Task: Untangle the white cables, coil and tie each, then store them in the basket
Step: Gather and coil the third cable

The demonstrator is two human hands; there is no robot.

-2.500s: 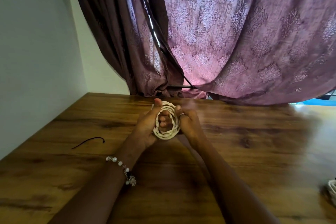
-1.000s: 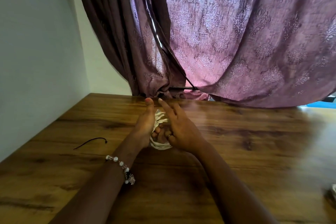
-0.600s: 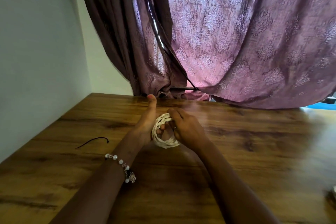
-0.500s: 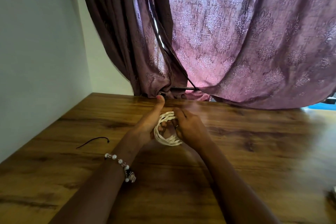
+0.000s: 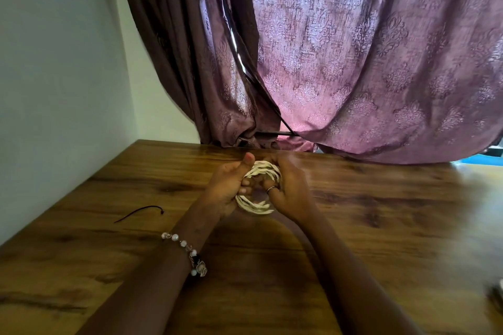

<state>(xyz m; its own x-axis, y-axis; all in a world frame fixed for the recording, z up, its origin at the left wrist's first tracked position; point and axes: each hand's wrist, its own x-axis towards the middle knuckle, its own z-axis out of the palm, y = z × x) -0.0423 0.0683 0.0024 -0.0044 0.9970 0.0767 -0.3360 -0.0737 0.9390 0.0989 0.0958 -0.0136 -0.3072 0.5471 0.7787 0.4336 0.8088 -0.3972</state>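
My left hand (image 5: 223,190) has its fingers curled through the white cable coil (image 5: 255,190), thumb up along the coil's left top edge. My right hand (image 5: 289,191) grips the coil's right side, fingers wrapped over the strands; ring (image 5: 271,189) on one finger. Both hands clamped on the same coil, held upright-ish just above the wooden table (image 5: 381,226), middle of the table. Coil is several loops, whitish, lower arc showing between my palms, upper arc between thumb and right fingers. Cannot tell if a tie is on it. Beaded bracelet (image 5: 187,251) on my left wrist. A thin black tie (image 5: 140,212) lies flat on the table to the left, well apart from the hands. Purple patterned curtain (image 5: 353,57) hangs behind the table's far edge, with a pale wall (image 5: 54,62) on the left.
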